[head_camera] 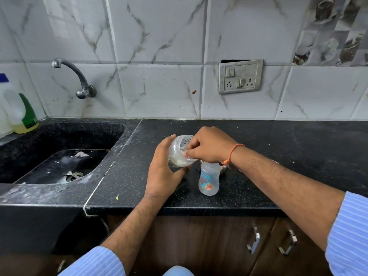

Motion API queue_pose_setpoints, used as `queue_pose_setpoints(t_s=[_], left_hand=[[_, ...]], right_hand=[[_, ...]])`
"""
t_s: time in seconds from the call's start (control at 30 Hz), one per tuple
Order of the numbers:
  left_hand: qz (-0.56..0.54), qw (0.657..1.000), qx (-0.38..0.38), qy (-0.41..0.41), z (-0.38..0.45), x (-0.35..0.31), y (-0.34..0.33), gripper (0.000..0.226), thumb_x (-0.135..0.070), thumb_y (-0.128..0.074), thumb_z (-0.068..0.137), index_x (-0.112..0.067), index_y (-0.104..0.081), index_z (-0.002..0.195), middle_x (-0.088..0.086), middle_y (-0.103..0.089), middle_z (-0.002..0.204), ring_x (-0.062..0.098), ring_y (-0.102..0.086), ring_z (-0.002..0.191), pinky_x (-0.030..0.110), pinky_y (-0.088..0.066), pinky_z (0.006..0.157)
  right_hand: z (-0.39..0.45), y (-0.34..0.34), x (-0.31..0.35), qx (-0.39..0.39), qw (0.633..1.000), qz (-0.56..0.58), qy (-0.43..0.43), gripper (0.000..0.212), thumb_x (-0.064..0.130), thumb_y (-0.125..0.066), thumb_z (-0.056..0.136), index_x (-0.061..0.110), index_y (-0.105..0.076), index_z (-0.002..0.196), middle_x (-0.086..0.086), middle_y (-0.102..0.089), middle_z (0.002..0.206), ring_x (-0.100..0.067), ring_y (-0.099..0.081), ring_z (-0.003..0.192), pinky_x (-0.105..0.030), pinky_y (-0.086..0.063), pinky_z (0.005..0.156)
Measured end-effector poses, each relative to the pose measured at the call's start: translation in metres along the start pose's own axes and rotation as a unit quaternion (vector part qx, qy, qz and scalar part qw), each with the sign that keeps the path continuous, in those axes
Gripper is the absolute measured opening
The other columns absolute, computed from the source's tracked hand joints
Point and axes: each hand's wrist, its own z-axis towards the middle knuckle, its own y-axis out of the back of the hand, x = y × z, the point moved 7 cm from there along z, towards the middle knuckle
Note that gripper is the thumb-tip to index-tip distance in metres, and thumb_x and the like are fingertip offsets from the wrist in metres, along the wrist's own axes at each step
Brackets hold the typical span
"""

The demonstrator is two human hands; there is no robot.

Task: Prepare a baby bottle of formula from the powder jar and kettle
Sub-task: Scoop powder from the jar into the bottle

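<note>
A clear powder jar with pale powder at its bottom is held tilted above the counter, its mouth turned to the right. My left hand grips it from the left and below. My right hand reaches over the jar's mouth, its curled fingers at or inside the rim; what they pinch is hidden. A translucent baby bottle with printed figures stands upright and uncapped on the black counter, just below my right hand. No kettle is in view.
A black sink with a wall tap lies to the left. A dish-soap bottle stands at its far left corner. A switch socket is on the tiled wall. Something small lies behind the baby bottle, mostly hidden. Cabinet doors with handles are below.
</note>
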Motion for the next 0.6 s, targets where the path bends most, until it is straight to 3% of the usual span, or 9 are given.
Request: queue_pose_setpoints(t_s=[0.1, 0.2, 0.3, 0.4, 0.6], left_hand=[[0.009, 1.0, 0.008, 0.011, 0.001, 0.003, 0.0, 0.096, -0.022, -0.1, 0.079, -0.027, -0.048, 0.159, -0.013, -0.056, 0.154, 0.002, -0.054, 0.141, 0.006, -0.039, 0.11], [0.016, 1.0, 0.008, 0.025, 0.002, 0.005, 0.0, 0.098, -0.027, -0.101, 0.077, -0.028, -0.047, 0.16, -0.014, -0.055, 0.154, -0.001, -0.052, 0.141, 0.005, -0.037, 0.111], [0.018, 0.999, 0.006, 0.031, 0.002, 0.005, 0.0, 0.1, -0.033, -0.101, 0.077, -0.028, -0.047, 0.16, -0.016, -0.054, 0.153, -0.001, -0.051, 0.143, 0.012, -0.04, 0.115], [0.02, 0.999, 0.008, 0.039, 0.002, 0.006, 0.0, 0.101, -0.038, -0.101, 0.076, -0.027, -0.045, 0.16, -0.015, -0.054, 0.153, 0.004, -0.051, 0.144, 0.024, -0.043, 0.119], [0.026, 0.997, 0.011, 0.066, 0.001, 0.007, 0.002, 0.103, -0.04, -0.1, 0.076, -0.031, -0.043, 0.161, -0.019, -0.051, 0.153, -0.004, -0.048, 0.141, 0.006, -0.033, 0.111]], right_hand=[[-0.001, 0.006, -0.007, 0.007, 0.994, 0.099, -0.033, 0.01, 0.033, -0.084, 0.087, 0.024, -0.087, 0.086, 0.004, -0.063, 0.052, -0.01, -0.051, 0.041, -0.024, -0.043, 0.05], [-0.003, 0.008, -0.021, 0.014, 0.972, 0.215, -0.091, 0.011, 0.024, -0.082, 0.088, 0.013, -0.085, 0.09, -0.004, -0.049, 0.05, -0.014, -0.041, 0.036, -0.022, -0.03, 0.045], [-0.005, 0.009, -0.033, 0.034, 0.945, 0.291, -0.148, 0.021, 0.018, -0.077, 0.093, 0.001, -0.08, 0.104, 0.001, -0.044, 0.049, -0.009, -0.038, 0.033, -0.015, -0.024, 0.038], [-0.007, 0.012, -0.042, 0.037, 0.917, 0.351, -0.188, 0.018, 0.019, -0.074, 0.095, 0.004, -0.08, 0.103, 0.006, -0.043, 0.049, -0.007, -0.037, 0.034, -0.013, -0.022, 0.037], [-0.012, 0.012, -0.067, 0.041, 0.88, 0.413, -0.232, 0.015, 0.024, -0.072, 0.096, 0.013, -0.08, 0.089, 0.007, -0.042, 0.049, -0.004, -0.036, 0.034, -0.012, -0.021, 0.035]])
